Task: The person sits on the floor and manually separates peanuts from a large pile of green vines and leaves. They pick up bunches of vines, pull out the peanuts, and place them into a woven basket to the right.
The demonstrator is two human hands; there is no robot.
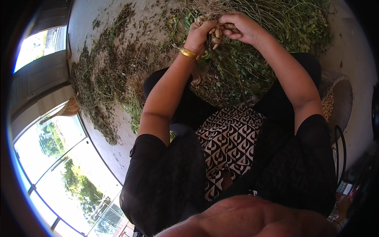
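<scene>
A cluster of peanut pods (217,35) on dry roots hangs between my two hands at the top of the view. My left hand (200,35), with a gold-coloured bangle (187,52) at its wrist, grips the bunch from the left. Its fingers close around roots and pods. On the other side, my right hand (240,27) has its thumb and fingers at the pods, pinching some of them. Green peanut plants (242,63) lie on the floor below and behind the hands, with a large heap of stems (293,23) at the upper right.
Withered plants and soil (109,74) spread over the floor at the left. A round container (345,97) with peanuts (328,106) inside stands beside my right leg. A broom head (70,107) lies near the glass doors (68,166). A dark cable loop (343,148) is at the right.
</scene>
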